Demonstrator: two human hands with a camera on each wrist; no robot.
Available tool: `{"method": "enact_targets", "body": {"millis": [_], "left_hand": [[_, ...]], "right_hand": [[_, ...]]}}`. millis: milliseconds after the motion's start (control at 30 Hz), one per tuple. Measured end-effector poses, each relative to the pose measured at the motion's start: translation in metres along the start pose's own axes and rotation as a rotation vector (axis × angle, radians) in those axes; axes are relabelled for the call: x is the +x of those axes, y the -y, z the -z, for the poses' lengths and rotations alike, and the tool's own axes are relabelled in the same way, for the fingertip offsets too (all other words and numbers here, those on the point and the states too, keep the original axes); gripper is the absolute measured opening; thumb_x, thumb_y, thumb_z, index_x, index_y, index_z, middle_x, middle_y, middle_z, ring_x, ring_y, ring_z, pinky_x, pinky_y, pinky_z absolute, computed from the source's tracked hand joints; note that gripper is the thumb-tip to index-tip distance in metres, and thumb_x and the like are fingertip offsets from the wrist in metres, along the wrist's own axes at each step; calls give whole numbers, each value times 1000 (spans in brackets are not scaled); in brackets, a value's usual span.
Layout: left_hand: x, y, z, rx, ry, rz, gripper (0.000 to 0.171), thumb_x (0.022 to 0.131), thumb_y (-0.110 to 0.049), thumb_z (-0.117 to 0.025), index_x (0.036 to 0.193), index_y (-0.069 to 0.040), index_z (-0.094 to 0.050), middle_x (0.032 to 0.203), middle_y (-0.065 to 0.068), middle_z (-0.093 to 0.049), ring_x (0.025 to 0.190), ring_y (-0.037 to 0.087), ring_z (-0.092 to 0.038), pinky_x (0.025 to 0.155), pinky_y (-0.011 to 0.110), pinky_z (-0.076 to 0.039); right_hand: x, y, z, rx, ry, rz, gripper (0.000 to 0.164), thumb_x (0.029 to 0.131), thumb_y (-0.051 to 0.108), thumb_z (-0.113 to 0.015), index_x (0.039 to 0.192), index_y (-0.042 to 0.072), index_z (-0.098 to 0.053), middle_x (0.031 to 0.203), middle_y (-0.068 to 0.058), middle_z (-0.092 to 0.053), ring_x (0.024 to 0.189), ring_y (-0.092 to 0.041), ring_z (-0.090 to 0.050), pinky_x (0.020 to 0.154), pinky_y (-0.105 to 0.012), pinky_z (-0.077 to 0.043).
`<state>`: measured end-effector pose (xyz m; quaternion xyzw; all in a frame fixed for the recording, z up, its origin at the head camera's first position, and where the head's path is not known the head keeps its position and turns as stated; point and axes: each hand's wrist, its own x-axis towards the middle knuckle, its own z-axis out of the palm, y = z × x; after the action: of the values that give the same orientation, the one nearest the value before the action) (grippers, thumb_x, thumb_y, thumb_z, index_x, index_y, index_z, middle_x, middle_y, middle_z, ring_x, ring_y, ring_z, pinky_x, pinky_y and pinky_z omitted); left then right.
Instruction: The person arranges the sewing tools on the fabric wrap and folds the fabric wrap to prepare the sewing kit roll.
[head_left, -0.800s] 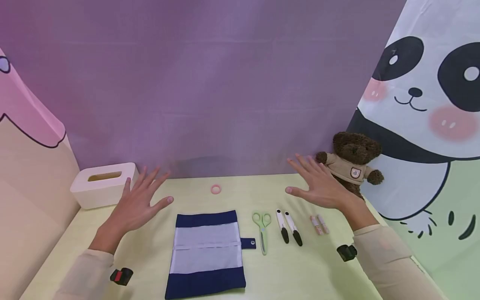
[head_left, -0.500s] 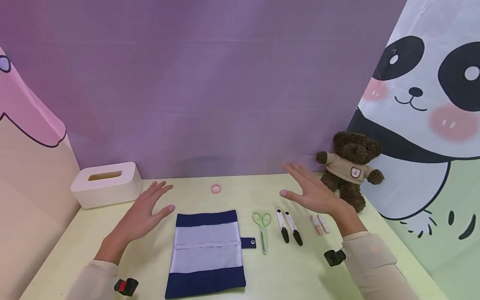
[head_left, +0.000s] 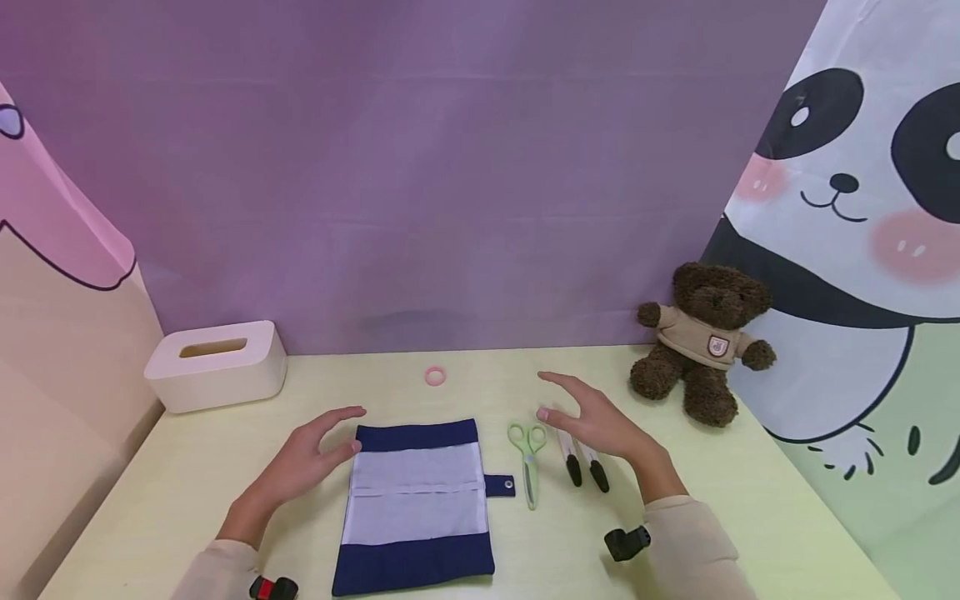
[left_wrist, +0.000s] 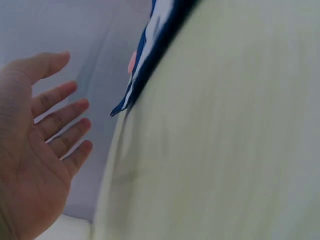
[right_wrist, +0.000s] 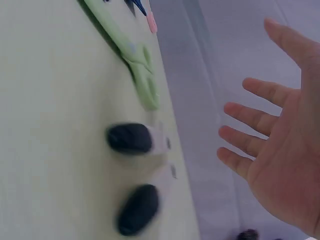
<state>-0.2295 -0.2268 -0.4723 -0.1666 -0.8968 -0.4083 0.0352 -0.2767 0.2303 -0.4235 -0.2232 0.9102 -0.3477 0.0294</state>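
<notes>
Left hand (head_left: 300, 465) ten o'clock of pouch (head_left: 418, 515); right hand (head_left: 603, 425) two; fingers apart, nothing held; best lowered clear of scissors (head_left: 529, 463).

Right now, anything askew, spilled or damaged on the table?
Nothing spilled or visibly damaged. Only the blue-and-white cloth case looks slightly crooked: its near edge isn't parallel to the far edge of the table. The two pen-like items slant beside the green scissors; nothing else stands out.

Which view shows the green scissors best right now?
The head view: the green scissors appear in full there, end to end. The right wrist view is closer, but its top edge cuts off one end. The left wrist view shows none of them.
</notes>
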Motion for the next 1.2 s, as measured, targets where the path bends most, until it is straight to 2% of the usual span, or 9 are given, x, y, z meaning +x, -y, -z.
{"method": "enact_targets", "body": {"millis": [133, 267, 500, 767, 1033, 1200], "left_hand": [[0, 7, -8, -38, 15, 32, 53, 100, -31, -68, 149, -15, -55, 156, 12, -53, 147, 44, -43, 116, 67, -37], [0, 12, -11, -82, 21, 54, 52, 98, -25, -70, 147, -15, -56, 155, 13, -54, 145, 46, -46, 117, 64, -39], [0, 21, -17, -98, 15, 32, 50, 96, -21, -73, 144, -14, -60, 149, 11, -60, 138, 38, -56, 116, 60, -40], [-1, 27, -19, -96, 0, 27, 47, 96, -22, -74, 141, -17, -62, 147, 7, -62, 139, 34, -57, 117, 59, -39], [-1, 29, -21, -95, 6, 19, 47, 96, -20, -73, 141, -14, -62, 147, 8, -62, 139, 35, -56, 117, 58, -39], [-1, 29, -21, -81, 10, 15, 47, 96, -20, -74, 141, -14, -62, 147, 7, -62, 139, 34, -56, 117, 57, -39]], "right_hand": [[-1, -6, -12, 55, 19, -18, 68, 99, 48, -65, 156, 18, -44, 163, -10, -43, 149, -47, -38, 116, -66, -38], [-1, -13, -20, 107, 35, -12, 65, 98, 42, -69, 153, 13, -48, 158, -12, -50, 145, -49, -43, 114, -63, -43], [1, -22, -28, 107, 44, -14, 60, 97, 34, -73, 148, 8, -54, 150, -14, -57, 139, -45, -51, 110, -59, -48], [3, -28, -29, 154, 63, -17, 50, 96, 17, -74, 142, 4, -59, 143, -17, -62, 138, -48, -51, 108, -60, -49], [5, -35, -31, 156, 72, -10, 48, 94, 14, -75, 140, 5, -62, 141, -15, -63, 139, -46, -50, 105, -59, -51], [6, -36, -33, 126, 73, -15, 49, 93, 12, -76, 139, 5, -63, 140, -15, -64, 138, -43, -51, 108, -60, -48]]}}
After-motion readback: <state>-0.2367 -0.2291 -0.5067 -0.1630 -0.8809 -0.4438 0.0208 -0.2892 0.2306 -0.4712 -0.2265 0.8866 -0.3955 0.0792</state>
